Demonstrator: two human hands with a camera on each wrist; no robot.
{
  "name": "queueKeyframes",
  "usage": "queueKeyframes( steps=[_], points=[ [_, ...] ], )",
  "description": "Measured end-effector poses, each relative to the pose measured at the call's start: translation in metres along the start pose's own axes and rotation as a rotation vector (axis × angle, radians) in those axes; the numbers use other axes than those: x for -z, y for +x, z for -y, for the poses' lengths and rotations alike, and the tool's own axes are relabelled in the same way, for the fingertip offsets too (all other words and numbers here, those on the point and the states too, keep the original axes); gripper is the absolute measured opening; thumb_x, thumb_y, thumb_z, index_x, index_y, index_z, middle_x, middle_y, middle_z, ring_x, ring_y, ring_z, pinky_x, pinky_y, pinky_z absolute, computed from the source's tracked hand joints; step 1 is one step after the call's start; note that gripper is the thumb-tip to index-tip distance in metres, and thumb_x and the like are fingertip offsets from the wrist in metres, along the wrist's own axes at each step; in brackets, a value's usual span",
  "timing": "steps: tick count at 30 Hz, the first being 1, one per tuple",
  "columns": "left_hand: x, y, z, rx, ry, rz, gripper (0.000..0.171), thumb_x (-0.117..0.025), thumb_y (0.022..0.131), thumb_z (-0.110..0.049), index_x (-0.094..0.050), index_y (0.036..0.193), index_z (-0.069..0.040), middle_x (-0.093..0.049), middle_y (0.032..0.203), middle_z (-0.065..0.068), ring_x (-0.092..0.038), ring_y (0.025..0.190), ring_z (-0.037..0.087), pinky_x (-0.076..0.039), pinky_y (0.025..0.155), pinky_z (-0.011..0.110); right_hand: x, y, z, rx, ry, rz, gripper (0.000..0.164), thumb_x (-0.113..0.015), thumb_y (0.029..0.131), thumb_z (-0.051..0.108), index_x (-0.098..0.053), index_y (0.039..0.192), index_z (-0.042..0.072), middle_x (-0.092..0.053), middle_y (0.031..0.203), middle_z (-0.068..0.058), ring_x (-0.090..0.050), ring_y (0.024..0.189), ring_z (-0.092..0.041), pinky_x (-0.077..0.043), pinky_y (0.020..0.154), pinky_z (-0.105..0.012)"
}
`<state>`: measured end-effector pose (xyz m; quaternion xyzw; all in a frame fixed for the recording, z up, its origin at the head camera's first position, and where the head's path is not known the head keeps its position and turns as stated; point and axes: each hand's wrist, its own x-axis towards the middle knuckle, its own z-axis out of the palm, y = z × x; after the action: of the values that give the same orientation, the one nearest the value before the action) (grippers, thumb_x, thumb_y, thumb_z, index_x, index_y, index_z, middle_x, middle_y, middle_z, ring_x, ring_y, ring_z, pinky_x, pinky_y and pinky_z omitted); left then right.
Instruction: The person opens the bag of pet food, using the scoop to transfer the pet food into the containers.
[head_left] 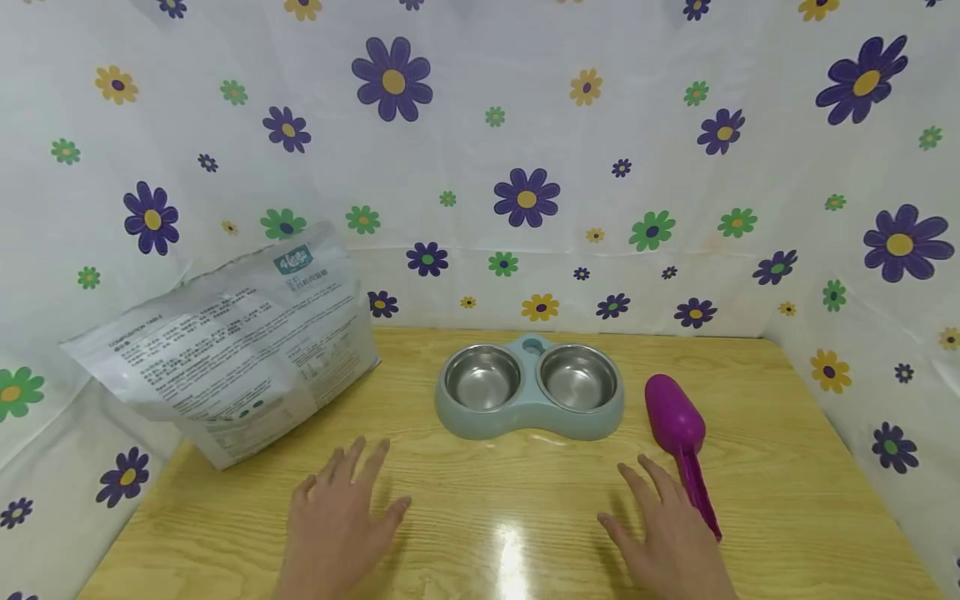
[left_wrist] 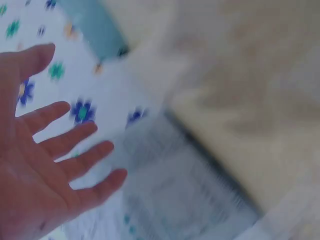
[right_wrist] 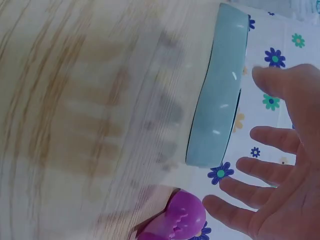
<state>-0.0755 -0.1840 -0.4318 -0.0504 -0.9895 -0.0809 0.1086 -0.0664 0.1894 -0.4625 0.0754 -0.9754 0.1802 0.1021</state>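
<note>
My left hand (head_left: 339, 521) hovers over the near left of the table with fingers spread, holding nothing. Beyond it a large white-grey printed food bag (head_left: 247, 350) leans against the cloth. My right hand (head_left: 667, 533), fingers also spread and free of any object, is beside the handle of a magenta scoop (head_left: 675, 417) and covers a little of it. At the table's back middle sits a pale blue double pet bowl (head_left: 491, 423) with two steel bowls. The right wrist view shows the bowl's side (right_wrist: 217, 95) and part of the scoop (right_wrist: 186, 216).
A light wood table (head_left: 465, 517) carries everything. White flowered cloth (head_left: 465, 150) hangs along the back and both sides. In the left wrist view the bag (left_wrist: 170, 185) looks blurred, with a corner of the bowl stand (left_wrist: 95, 30) above it.
</note>
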Motion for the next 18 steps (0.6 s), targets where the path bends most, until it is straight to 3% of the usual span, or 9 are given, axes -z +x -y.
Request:
queueKeyframes(
  steps=[5, 8, 10, 13, 18],
  points=[
    [0.045, 0.030, 0.035, -0.065, -0.101, -0.289, 0.047, -0.075, 0.091, -0.025, -0.066, 0.133, -0.007, -0.070, 0.128, 0.021, -0.069, 0.108, 0.046, -0.052, 0.088, 0.065, 0.000, 0.000, 0.003, -0.003, 0.068, -0.039, 0.046, -0.079, 0.090, 0.033, -0.070, 0.126, 0.007, -0.064, 0.133, -0.019, -0.066, 0.113, -0.041, -0.059, 0.078, -0.054],
    [0.075, 0.048, 0.056, -0.075, -0.106, -0.485, 0.038, -0.074, 0.091, -0.018, -0.071, 0.126, -0.005, -0.072, 0.121, 0.022, -0.071, 0.099, 0.049, -0.055, 0.075, 0.061, 0.001, 0.000, 0.005, -0.009, 0.091, -0.027, 0.037, -0.078, 0.091, 0.030, -0.073, 0.121, 0.009, -0.068, 0.128, -0.016, -0.068, 0.109, -0.039, -0.059, 0.077, -0.052],
    [0.094, 0.058, 0.069, -0.052, -0.085, -0.566, 0.035, -0.071, 0.092, -0.015, -0.071, 0.125, -0.003, -0.072, 0.121, 0.024, -0.069, 0.101, 0.051, -0.052, 0.071, 0.062, 0.001, 0.001, 0.007, -0.006, 0.101, -0.022, 0.031, -0.077, 0.091, 0.027, -0.074, 0.117, 0.010, -0.071, 0.121, -0.012, -0.070, 0.105, -0.034, -0.060, 0.077, -0.049],
    [0.116, 0.073, 0.087, 0.004, -0.048, -0.648, 0.037, -0.067, 0.092, -0.012, -0.069, 0.127, -0.001, -0.069, 0.126, 0.026, -0.064, 0.109, 0.054, -0.046, 0.075, 0.068, 0.001, 0.001, 0.010, 0.006, 0.103, -0.034, 0.023, -0.077, 0.091, 0.023, -0.076, 0.110, 0.011, -0.075, 0.110, -0.006, -0.074, 0.096, -0.027, -0.060, 0.074, -0.042],
    [0.136, 0.096, 0.115, 0.084, 0.025, -0.682, 0.049, -0.063, 0.092, -0.013, -0.060, 0.138, 0.002, -0.056, 0.142, 0.030, -0.051, 0.126, 0.058, -0.036, 0.096, 0.076, 0.000, 0.004, 0.014, 0.015, 0.096, -0.042, 0.015, -0.078, 0.091, 0.021, -0.078, 0.103, 0.013, -0.078, 0.097, 0.000, -0.075, 0.084, -0.018, -0.059, 0.069, -0.033]
  ],
)
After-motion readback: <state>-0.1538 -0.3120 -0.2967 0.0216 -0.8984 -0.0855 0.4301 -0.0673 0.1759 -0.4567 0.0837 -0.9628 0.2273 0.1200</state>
